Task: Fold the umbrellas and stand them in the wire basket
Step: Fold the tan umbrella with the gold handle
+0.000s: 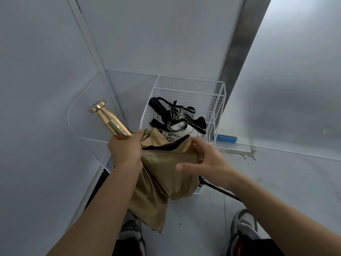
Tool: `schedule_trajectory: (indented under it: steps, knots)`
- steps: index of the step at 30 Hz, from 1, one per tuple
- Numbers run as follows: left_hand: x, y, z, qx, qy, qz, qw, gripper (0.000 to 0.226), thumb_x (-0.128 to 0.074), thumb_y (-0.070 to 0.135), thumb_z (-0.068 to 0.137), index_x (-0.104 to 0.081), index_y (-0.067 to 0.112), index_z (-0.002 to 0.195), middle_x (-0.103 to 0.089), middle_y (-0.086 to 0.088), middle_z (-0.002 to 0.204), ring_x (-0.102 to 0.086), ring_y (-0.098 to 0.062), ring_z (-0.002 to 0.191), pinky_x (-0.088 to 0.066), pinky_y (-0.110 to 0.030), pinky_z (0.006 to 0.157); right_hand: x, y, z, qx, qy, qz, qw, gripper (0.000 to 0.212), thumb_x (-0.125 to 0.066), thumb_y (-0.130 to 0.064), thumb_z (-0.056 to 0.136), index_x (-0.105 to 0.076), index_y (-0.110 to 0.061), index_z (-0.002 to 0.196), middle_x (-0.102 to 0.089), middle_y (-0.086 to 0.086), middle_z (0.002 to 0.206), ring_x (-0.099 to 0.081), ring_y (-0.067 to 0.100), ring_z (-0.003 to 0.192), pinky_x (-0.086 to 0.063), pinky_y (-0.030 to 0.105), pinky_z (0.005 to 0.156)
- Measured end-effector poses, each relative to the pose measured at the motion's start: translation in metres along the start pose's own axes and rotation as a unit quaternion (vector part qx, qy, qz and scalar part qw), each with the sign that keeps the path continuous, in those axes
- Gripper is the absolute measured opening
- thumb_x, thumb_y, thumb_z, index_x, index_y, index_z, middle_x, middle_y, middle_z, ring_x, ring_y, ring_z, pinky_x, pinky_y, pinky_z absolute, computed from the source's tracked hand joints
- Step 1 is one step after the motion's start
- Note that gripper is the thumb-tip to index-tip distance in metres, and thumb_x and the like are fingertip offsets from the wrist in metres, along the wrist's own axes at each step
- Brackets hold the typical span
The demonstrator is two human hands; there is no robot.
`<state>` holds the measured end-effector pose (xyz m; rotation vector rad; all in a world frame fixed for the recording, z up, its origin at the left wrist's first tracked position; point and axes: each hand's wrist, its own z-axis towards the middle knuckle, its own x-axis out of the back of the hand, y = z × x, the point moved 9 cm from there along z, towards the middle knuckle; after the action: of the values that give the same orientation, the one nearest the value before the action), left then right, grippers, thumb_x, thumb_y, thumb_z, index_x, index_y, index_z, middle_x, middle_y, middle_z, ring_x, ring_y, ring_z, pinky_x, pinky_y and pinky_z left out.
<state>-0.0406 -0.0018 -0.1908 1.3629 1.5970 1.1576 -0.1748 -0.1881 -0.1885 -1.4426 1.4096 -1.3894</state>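
Observation:
A gold umbrella (pixel 162 174) hangs collapsed in front of me, its shiny gold handle (pixel 110 121) pointing up and to the left. My left hand (pixel 125 146) grips it just below the handle, where the fabric gathers. My right hand (pixel 204 159) lies against the loose tan canopy with fingers spread and curling over a fold. Behind them stands the white wire basket (pixel 217 100). Inside it sits a folded black and white umbrella (pixel 177 119) with a black handle and loose straps.
White walls close in on the left and behind the basket. A low white wire rack (pixel 96 145) runs along the left wall. A blue object (pixel 226 139) lies on the floor right of the basket. A thin black rod (pixel 221 191) and my shoes (pixel 243 228) are below.

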Motion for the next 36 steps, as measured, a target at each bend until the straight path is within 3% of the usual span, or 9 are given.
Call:
schedule_trajectory:
  steps: [3,9,18,22,25,28,31,33,36]
  knots:
    - [-0.008,0.001,-0.003,-0.010,-0.042,0.024,0.999,0.031,-0.081,0.009,0.076,-0.063,0.002,0.099,-0.064,-0.010,0.085,-0.065,-0.024,0.080,-0.058,-0.034,0.071,0.003,-0.008,0.001,0.041,0.065,-0.020,0.997,0.016,-0.076,-0.022,0.085,-0.069,-0.008,0.082,-0.069,-0.004,0.070,-0.065,0.010,0.067,-0.052,0.024,0.063]
    - [-0.041,0.003,-0.030,-0.005,-0.193,0.029,0.981,0.019,-0.081,0.002,0.075,-0.063,-0.002,0.083,-0.069,-0.014,0.075,-0.069,-0.022,0.066,-0.060,-0.036,0.064,0.032,0.006,0.005,0.024,0.219,-0.020,0.975,0.038,-0.059,-0.034,0.097,-0.059,-0.006,0.071,-0.048,-0.001,0.059,-0.042,0.009,0.054,-0.034,0.025,0.055]
    - [-0.002,-0.008,0.006,0.095,-0.044,-0.080,0.991,0.027,-0.083,0.005,0.072,-0.060,0.005,0.088,-0.067,-0.010,0.081,-0.066,-0.017,0.064,-0.058,-0.031,0.063,0.012,0.042,0.001,-0.105,0.072,-0.061,0.990,0.043,-0.061,-0.044,0.093,-0.064,-0.007,0.072,-0.058,0.002,0.061,-0.055,0.016,0.055,-0.046,0.030,0.056]
    - [0.003,-0.015,0.021,0.146,-0.062,-0.097,0.983,0.061,-0.088,0.009,0.061,-0.062,-0.002,0.116,-0.071,-0.019,0.105,-0.072,-0.030,0.088,-0.060,-0.048,0.077,0.030,0.035,0.003,-0.034,0.158,-0.132,0.978,0.050,-0.059,-0.040,0.096,-0.049,-0.010,0.057,-0.042,-0.005,0.050,-0.039,0.012,0.049,-0.033,0.029,0.052]
    - [-0.006,-0.019,0.018,0.179,-0.100,-0.105,0.973,0.046,-0.085,0.010,0.067,-0.064,0.005,0.107,-0.070,-0.015,0.096,-0.070,-0.026,0.080,-0.061,-0.039,0.071,0.044,0.036,0.005,-0.032,0.202,-0.170,0.964,0.055,-0.061,-0.052,0.089,-0.056,-0.005,0.061,-0.049,-0.002,0.051,-0.044,0.014,0.051,-0.038,0.032,0.055]
    - [-0.004,-0.020,0.018,0.161,-0.082,-0.104,0.978,0.042,-0.086,0.010,0.068,-0.062,0.005,0.102,-0.068,-0.014,0.096,-0.068,-0.026,0.082,-0.059,-0.039,0.076,0.059,0.015,-0.007,-0.015,0.281,-0.305,0.910,0.035,-0.063,-0.053,0.088,-0.058,-0.022,0.071,-0.060,-0.012,0.066,-0.056,0.012,0.064,-0.046,0.032,0.062]
    - [-0.002,-0.019,0.015,0.131,-0.062,-0.083,0.986,0.037,-0.087,0.009,0.066,-0.063,0.004,0.094,-0.068,-0.014,0.094,-0.068,-0.028,0.091,-0.058,-0.044,0.085,0.040,-0.044,-0.032,0.209,0.335,-0.334,0.856,0.012,-0.062,-0.032,0.092,-0.067,-0.022,0.089,-0.066,-0.010,0.088,-0.061,0.011,0.081,-0.053,0.033,0.067]
    - [-0.005,-0.019,0.010,0.128,-0.065,-0.082,0.986,0.034,-0.086,0.009,0.068,-0.062,0.005,0.093,-0.067,-0.013,0.090,-0.068,-0.027,0.087,-0.058,-0.043,0.083,0.005,-0.057,-0.043,0.295,0.272,-0.339,0.851,0.022,-0.060,-0.032,0.093,-0.070,-0.015,0.104,-0.070,-0.003,0.104,-0.065,0.014,0.095,-0.056,0.034,0.078]
    - [-0.014,-0.016,-0.004,0.147,-0.097,-0.102,0.979,0.033,-0.083,0.008,0.072,-0.060,0.004,0.095,-0.067,-0.012,0.085,-0.067,-0.024,0.075,-0.059,-0.037,0.071,-0.041,-0.022,-0.028,0.138,0.094,-0.404,0.899,0.073,-0.055,-0.065,0.084,-0.044,-0.022,0.143,-0.052,-0.005,0.143,-0.050,0.016,0.129,-0.043,0.036,0.106]
